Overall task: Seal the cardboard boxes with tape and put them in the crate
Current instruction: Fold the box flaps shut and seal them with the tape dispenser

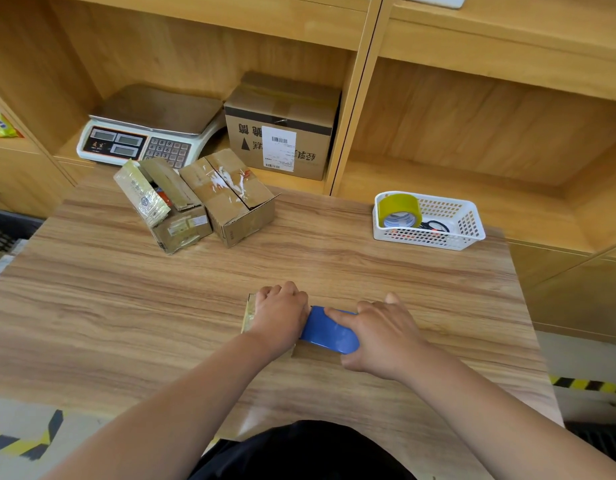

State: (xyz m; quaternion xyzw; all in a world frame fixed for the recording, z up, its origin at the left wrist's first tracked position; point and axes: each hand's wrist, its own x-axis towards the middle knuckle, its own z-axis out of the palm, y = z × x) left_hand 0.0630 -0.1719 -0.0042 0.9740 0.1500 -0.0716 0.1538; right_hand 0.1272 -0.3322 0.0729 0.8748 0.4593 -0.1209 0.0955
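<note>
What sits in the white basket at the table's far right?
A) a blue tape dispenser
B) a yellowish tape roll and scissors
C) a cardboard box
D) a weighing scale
B: the white basket holds a yellowish tape roll with black scissors beside it; the blue tape dispenser is gripped in the right hand.

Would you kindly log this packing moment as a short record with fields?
left hand: holds small cardboard box down
right hand: grips blue tape dispenser beside that box
far side of table: open-flapped box beside flaps-down box
white basket: yellow tape roll, scissors
shelf: weighing scale, labelled carton
</note>
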